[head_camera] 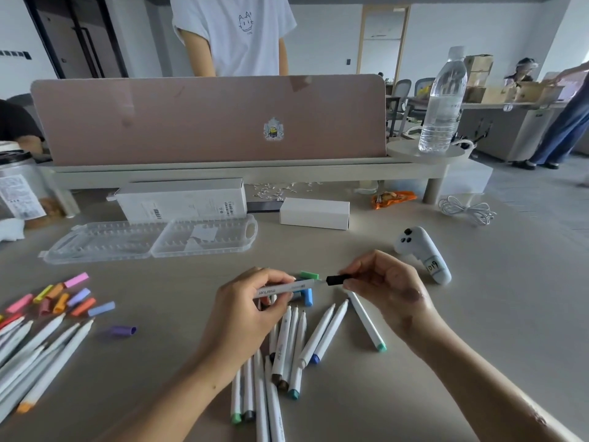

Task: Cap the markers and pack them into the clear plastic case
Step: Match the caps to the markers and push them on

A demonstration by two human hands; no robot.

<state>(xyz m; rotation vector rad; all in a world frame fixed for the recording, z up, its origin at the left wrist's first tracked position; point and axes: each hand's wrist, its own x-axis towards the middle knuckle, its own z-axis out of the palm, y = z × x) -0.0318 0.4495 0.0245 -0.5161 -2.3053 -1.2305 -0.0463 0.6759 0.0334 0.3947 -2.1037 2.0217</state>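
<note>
At 6 o'clock about eleven uncapped markers [296, 339] lie loose on the table [446, 346]. A second heap [38, 355] fans off at 8 o'clock, too overlapped to count. Just beyond, the left hand [251, 311] grips one marker [287, 287] mid-barrel, and the right hand [382, 291] pinches a black cap [338, 279] at its tip. The marker looks light, stiff and smooth, so mid-barrel seems the best hold. Roughly nine caps [63, 298] cluster at 9 o'clock. One case [149, 239] lies open at 10 o'clock, holding no markers.
</note>
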